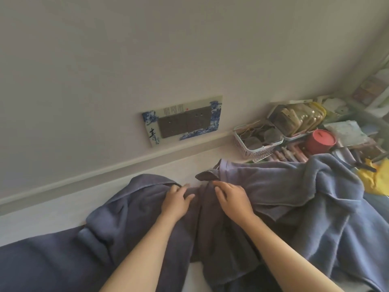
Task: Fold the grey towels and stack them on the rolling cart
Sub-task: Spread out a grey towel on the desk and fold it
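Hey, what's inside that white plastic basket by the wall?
The white basket holds several greyish round items, possibly lids or discs, and some thin cord-like bits. They are too blurred to identify, and its lower contents are hidden by the wall.

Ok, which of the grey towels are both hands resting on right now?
The darker grey towel in the middle, under the left hand and right hand. The lighter grey towel, heaped at the right, is untouched.

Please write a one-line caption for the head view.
Left hand and right hand rest on crumpled grey towels spread on a white surface.
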Demonstrator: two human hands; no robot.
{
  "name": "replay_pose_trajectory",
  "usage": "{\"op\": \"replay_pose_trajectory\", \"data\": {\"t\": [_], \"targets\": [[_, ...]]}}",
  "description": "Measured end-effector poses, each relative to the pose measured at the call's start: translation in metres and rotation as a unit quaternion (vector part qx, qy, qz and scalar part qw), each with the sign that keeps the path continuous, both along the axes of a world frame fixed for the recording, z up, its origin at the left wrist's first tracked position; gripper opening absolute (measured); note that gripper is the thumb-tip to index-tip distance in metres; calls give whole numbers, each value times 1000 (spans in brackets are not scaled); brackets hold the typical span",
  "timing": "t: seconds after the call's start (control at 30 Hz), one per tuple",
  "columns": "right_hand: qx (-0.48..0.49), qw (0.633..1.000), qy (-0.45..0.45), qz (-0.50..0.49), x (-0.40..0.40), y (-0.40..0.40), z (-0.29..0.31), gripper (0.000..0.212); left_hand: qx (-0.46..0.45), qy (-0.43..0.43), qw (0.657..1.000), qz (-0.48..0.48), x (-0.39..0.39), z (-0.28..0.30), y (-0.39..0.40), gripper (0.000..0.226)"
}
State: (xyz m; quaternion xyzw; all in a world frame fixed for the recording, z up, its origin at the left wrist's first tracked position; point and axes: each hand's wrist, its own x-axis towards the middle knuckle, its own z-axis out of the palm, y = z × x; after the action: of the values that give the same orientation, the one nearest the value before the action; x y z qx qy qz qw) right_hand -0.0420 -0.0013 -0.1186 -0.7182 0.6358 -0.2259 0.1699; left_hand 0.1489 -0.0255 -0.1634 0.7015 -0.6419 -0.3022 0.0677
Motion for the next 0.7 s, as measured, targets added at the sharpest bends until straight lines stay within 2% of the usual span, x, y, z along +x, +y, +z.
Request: {"op": "replay_pose_trajectory", "data": {"t": [0.07, 0.13, 0.23, 0.3, 0.33, 0.4, 0.43, 0.5, 0.57, 0.63, 0.7], "targets": [[-6, 1000, 22, -3, 0, -1, -3, 30, -7, -1, 1000, 29, 7, 1, -1, 35], [-5, 999, 46, -8, 0, -1, -6, 33, -31, 64, 993, 89, 14, 8, 2, 31], [9, 997, 71, -2, 13, 0, 2, 48, -83, 180, 968, 154, 27, 31, 12, 24], [41, 999, -20, 29, 31, 2, 14, 49, -77, 248, 950, 174, 33, 51, 21, 32], [77, 990, -113, 44, 42, 5, 21, 45, -76, 267, 944, 177, 36, 60, 25, 35], [177, 933, -310, 52, 64, 13, 37, 42, -84, 285, 938, 176, 41, 77, 36, 34], [208, 906, -366, 42, 73, 15, 41, 49, -94, 298, 934, 171, 44, 85, 41, 29], [246, 882, -401, 23, 84, 17, 47, 59, -114, 348, 916, 165, 48, 100, 52, 18], [291, 870, -398, 1, 87, 19, 51, 55, -126, 407, 889, 166, 53, 110, 63, 13], [345, 851, -397, -3, 87, 21, 49, 56, -129, 443, 872, 163, 59, 116, 73, 14], [385, 819, -424, 23, 88, 26, 41, 68, -128, 455, 869, 149, 65, 119, 82, 20]]}}
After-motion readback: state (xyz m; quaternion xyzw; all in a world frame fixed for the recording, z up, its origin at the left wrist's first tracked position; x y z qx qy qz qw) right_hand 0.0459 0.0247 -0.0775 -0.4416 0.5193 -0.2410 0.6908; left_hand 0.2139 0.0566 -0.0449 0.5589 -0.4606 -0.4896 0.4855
